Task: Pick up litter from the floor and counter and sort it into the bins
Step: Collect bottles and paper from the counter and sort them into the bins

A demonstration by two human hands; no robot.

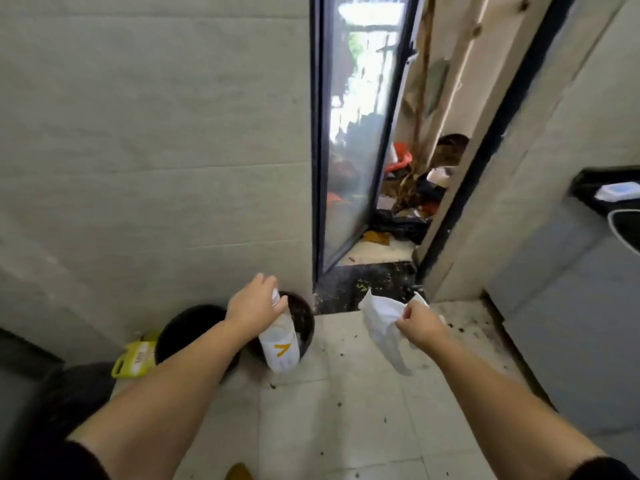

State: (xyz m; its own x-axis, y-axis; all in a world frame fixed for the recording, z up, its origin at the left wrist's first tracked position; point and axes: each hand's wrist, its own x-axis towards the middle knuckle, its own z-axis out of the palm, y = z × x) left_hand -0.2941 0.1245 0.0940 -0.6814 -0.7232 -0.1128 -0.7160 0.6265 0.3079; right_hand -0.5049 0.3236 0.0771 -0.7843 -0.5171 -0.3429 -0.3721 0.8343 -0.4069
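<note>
My left hand [254, 303] grips the neck of a clear plastic bottle [280, 344] with a white label and an orange mark, held upside-down-tilted over the right black bin [306, 315]. A second black bin [188, 327] stands just left of it, partly hidden by my left forearm. My right hand [420, 322] pinches a crumpled white paper wrapper [381, 318] above the tiled floor, to the right of both bins.
A yellow packet [133, 355] lies against the wall left of the bins. An open glass door [349, 133] leads to a cluttered space with dark bags. A grey cabinet with a dark counter [588, 181] stands at right. Small debris dots the floor tiles.
</note>
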